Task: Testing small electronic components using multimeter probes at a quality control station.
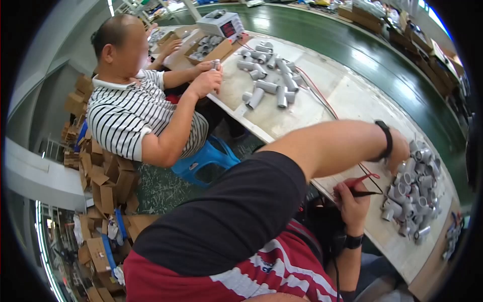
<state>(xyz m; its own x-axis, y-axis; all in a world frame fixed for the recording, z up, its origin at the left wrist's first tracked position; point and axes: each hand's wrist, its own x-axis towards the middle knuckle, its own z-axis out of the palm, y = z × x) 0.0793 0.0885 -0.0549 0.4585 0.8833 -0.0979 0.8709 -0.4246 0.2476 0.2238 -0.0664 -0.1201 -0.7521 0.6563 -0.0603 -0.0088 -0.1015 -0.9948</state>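
Observation:
My left hand (pixel 398 150), with a black band at its wrist, reaches across to a heap of grey pipe fittings (pixel 413 194) at the table's right end. It is at the heap's near-left edge, and its fingertips are mostly hidden, so any grip does not show. Lower down, by the table edge, my right hand (pixel 353 201) is closed around a pair of red and black wire leads (pixel 363 180). The red one loops up above the fingers. A black pointed end sticks out toward the fittings.
More grey fittings (pixel 267 86) lie spread on the white table (pixel 347 90). Beyond them stand an open carton (pixel 221 51) of fittings and a boxy device (pixel 220 24). Wires run along the tabletop. A co-worker (pixel 146 105) sits at the left, holding a small part. Cartons (pixel 103 189) are piled behind.

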